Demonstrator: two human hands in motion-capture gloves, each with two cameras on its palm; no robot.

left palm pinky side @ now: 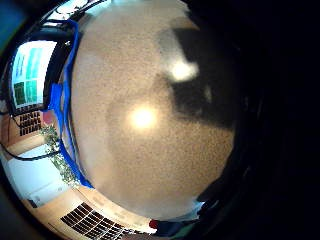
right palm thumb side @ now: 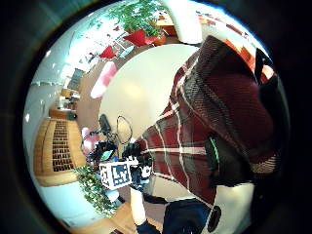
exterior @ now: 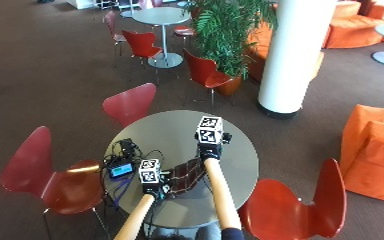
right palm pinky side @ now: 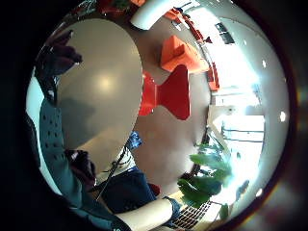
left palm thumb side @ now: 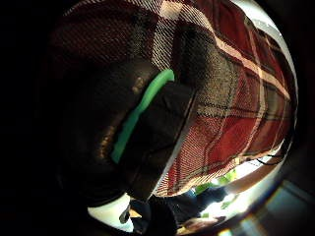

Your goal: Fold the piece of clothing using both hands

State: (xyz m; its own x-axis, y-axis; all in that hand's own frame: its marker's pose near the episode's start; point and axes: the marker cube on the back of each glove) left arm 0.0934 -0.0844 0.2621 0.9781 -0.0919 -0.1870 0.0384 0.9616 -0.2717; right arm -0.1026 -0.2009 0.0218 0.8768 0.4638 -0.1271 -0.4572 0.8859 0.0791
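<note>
A red plaid garment (exterior: 185, 174) hangs stretched between my two hands over the round grey table (exterior: 238, 150). My left hand (exterior: 152, 186) holds its near-left end low above the table, and in the left thumb side view a finger (left palm thumb side: 147, 132) pinches the plaid cloth (left palm thumb side: 231, 98). My right hand (exterior: 209, 149) is lifted higher toward the table's middle and grips the other end. In the right thumb side view the garment (right palm thumb side: 195, 131) drapes from a fingertip (right palm thumb side: 226, 165) down to the left hand (right palm thumb side: 134, 168).
A small device with a lit screen (exterior: 121, 170) and a tangle of cables (exterior: 127, 148) lie on the table's left side. Red chairs (exterior: 131, 104) ring the table. The table's far half (exterior: 179, 125) is bare.
</note>
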